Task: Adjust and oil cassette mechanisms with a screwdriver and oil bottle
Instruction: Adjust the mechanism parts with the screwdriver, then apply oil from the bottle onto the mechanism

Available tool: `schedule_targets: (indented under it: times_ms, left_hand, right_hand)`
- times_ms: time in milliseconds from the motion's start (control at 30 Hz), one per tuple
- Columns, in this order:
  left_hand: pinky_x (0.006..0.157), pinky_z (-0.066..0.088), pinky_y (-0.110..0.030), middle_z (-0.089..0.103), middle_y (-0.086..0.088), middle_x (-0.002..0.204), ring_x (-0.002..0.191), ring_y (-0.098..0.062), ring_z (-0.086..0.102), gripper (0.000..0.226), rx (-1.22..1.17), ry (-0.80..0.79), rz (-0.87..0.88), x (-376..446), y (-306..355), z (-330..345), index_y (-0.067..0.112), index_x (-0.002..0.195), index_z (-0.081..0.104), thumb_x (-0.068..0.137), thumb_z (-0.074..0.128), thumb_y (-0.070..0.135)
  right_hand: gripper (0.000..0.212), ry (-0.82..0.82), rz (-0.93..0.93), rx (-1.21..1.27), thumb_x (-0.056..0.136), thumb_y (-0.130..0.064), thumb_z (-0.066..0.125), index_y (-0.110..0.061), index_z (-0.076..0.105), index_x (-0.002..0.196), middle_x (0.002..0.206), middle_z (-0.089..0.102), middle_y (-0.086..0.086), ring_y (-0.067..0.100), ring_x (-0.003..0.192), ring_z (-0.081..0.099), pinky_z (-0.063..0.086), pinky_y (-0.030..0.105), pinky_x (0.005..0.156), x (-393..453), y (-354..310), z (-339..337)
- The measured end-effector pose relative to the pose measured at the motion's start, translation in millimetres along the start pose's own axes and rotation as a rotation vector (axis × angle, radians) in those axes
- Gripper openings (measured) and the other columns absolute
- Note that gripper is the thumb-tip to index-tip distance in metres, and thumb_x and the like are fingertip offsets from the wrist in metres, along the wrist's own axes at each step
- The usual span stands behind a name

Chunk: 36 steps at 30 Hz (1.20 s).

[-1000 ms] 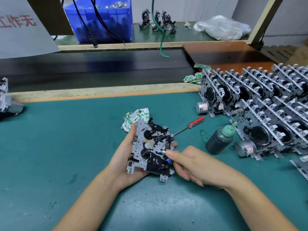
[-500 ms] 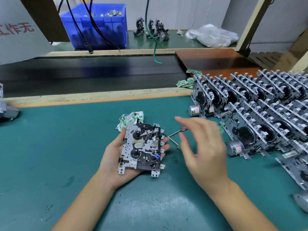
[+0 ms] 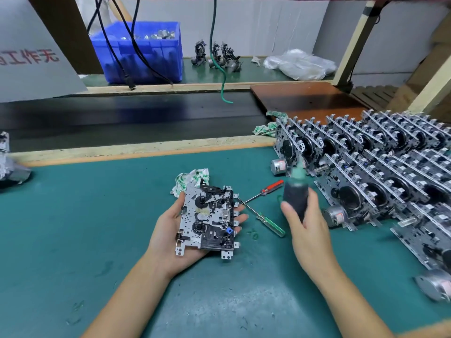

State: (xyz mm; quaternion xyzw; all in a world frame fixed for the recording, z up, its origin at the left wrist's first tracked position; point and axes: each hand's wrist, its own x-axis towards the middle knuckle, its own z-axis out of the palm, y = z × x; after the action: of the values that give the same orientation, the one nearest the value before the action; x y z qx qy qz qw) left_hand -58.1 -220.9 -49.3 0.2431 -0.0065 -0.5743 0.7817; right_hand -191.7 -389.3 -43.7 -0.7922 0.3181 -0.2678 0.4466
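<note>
L hand (image 3: 168,230) cradles 1 mechanism (image 3: 208,219) face-up at 6 o'clock, grip curled round its edges, works exposed for oiling | R hand (image 3: 308,225) at 4, grip clamped on 1 oil bottle (image 3: 295,193), nozzle up, blurred | 2 screwdrivers, green (image 3: 262,217) and red (image 3: 264,191), idle on surface (image 3: 85,215) between | rack (image 3: 380,167) at 2, count unclear.

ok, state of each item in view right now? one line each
cassette mechanism: face up, held in left hand
oil bottle: upright, off the mat, gripped by right hand, blurred
red screwdriver: lying on mat
green screwdriver: lying on mat, crossing the red one's tip
stacked mechanisms: standing on edge in rows
rag: crumpled behind the mechanism
</note>
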Motion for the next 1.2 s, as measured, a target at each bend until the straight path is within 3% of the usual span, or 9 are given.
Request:
schedule_targets:
  times_ms: [67, 133, 200, 300, 400, 467, 667, 800, 1200]
  left_hand:
    - [0.099, 0.038, -0.062, 0.043, -0.035, 0.136, 0.123, -0.051, 0.046, 0.069, -0.012, 0.0, -0.005, 0, 0, 0, -0.007, 0.126, 0.055, 0.091, 0.038, 0.051]
    - [0.099, 0.039, -0.061, 0.044, -0.035, 0.136, 0.123, -0.051, 0.046, 0.069, -0.023, -0.007, -0.009, -1, 1, 1, -0.007, 0.126, 0.055, 0.092, 0.038, 0.051]
    - [0.099, 0.039, -0.061, 0.044, -0.036, 0.135, 0.123, -0.051, 0.045, 0.069, -0.025, -0.014, -0.014, -2, 1, 0, -0.007, 0.125, 0.055, 0.092, 0.038, 0.05]
    - [0.099, 0.039, -0.061, 0.045, -0.036, 0.135, 0.122, -0.052, 0.046, 0.068, -0.025, -0.019, -0.023, -2, 2, 0, -0.007, 0.124, 0.057, 0.091, 0.039, 0.05]
    - [0.099, 0.041, -0.06, 0.045, -0.036, 0.134, 0.122, -0.052, 0.046, 0.067, -0.021, -0.02, -0.026, 0, 2, -1, -0.006, 0.124, 0.057, 0.091, 0.04, 0.05]
    - [0.099, 0.04, -0.06, 0.045, -0.036, 0.134, 0.122, -0.051, 0.047, 0.069, -0.017, -0.012, -0.029, 0, 2, -1, -0.007, 0.125, 0.056, 0.091, 0.039, 0.05]
    - [0.098, 0.04, -0.061, 0.044, -0.038, 0.134, 0.121, -0.052, 0.047, 0.071, -0.02, -0.015, -0.035, 0, 2, 0, -0.009, 0.125, 0.055, 0.091, 0.038, 0.051]
    - [0.098, 0.041, -0.06, 0.044, -0.037, 0.134, 0.121, -0.052, 0.047, 0.071, -0.01, 0.006, -0.032, 1, 2, 0, -0.008, 0.126, 0.055, 0.092, 0.038, 0.052]
    - [0.098, 0.04, -0.06, 0.045, -0.035, 0.134, 0.121, -0.051, 0.048, 0.069, 0.006, 0.013, -0.026, 0, 1, 1, -0.006, 0.124, 0.057, 0.091, 0.039, 0.052]
  right_hand:
    - [0.034, -0.021, -0.069, 0.123, 0.091, -0.045, 0.049, -0.035, 0.045, 0.124, 0.104, 0.06, -0.019, -0.006, 0.091, 0.056, 0.039, 0.007, 0.073, 5, -13, -3]
    - [0.026, -0.058, -0.064, 0.241, 0.087, -0.046, 0.059, -0.044, 0.048, 0.111, 0.094, 0.062, -0.021, -0.005, 0.075, 0.058, 0.044, 0.013, 0.07, 13, -26, -2]
    - [0.03, -0.136, 0.026, 0.545, 0.078, -0.034, 0.068, -0.032, 0.057, 0.106, 0.083, 0.063, -0.013, 0.004, 0.065, 0.053, 0.045, 0.019, 0.064, 21, -34, 2]
    - [0.031, -0.243, 0.217, 1.145, 0.075, -0.022, 0.063, -0.01, 0.062, 0.103, 0.081, 0.061, -0.001, 0.004, 0.059, 0.045, 0.041, 0.014, 0.055, 27, -44, 13]
    - [0.029, -0.2, 0.378, 1.373, 0.076, -0.031, 0.06, -0.008, 0.058, 0.092, 0.075, 0.057, 0.003, 0.005, 0.05, 0.038, 0.035, 0.014, 0.042, 23, -43, 21]
    - [0.032, -0.146, 0.403, 1.312, 0.072, -0.038, 0.061, -0.009, 0.054, 0.084, 0.07, 0.052, 0.004, 0.006, 0.05, 0.038, 0.032, 0.014, 0.037, 20, -39, 23]
    - [0.036, 0.014, 0.184, 0.836, 0.071, -0.044, 0.061, -0.009, 0.054, 0.079, 0.058, 0.057, -0.002, 0.007, 0.046, 0.047, 0.036, 0.019, 0.039, 20, -33, 21]
    - [0.025, 0.026, 0.161, 0.807, 0.084, -0.032, 0.06, -0.01, 0.055, 0.076, 0.055, 0.058, -0.002, 0.008, 0.042, 0.047, 0.037, 0.02, 0.038, 19, -29, 24]
    - [0.024, 0.049, 0.132, 0.707, 0.092, -0.024, 0.058, -0.008, 0.052, 0.075, 0.055, 0.053, 0.001, 0.011, 0.04, 0.043, 0.036, 0.022, 0.04, 20, -24, 28]
